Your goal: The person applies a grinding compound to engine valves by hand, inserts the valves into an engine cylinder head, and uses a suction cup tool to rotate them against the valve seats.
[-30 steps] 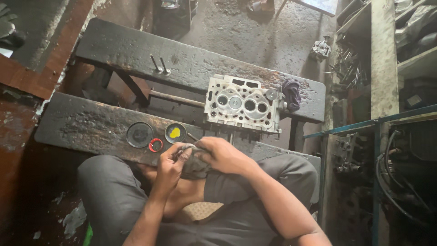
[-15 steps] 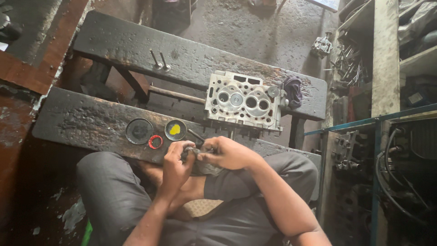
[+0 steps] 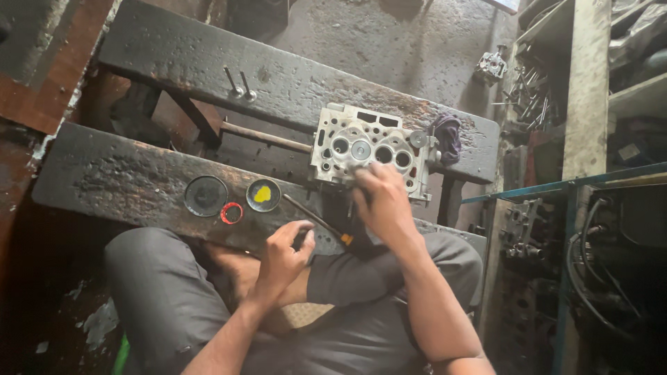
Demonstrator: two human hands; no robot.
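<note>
Gripping a thin dark rod point(image 3: 316, 219) near its end, left hand point(image 3: 281, 253) sits bottom centre; right hand point(image 3: 382, 201) rests curled on the head point(image 3: 368, 149), grasp hidden; head, mid-frame on the plank point(image 3: 139, 180), looks heavy, rigid, greasy, best held by its outer edges; yellow-filled tin point(image 3: 263, 195) and red ring point(image 3: 232, 212) lie left

Left hand point(image 3: 283, 251): forearm rising from lower frame, wrist bent, fingers curled inward in a loose grip, thumb up. Right hand point(image 3: 381, 201): arm extended forward from lower right, wrist straight, back of hand upward, fingers bent down, fingertips hidden from view.
</note>
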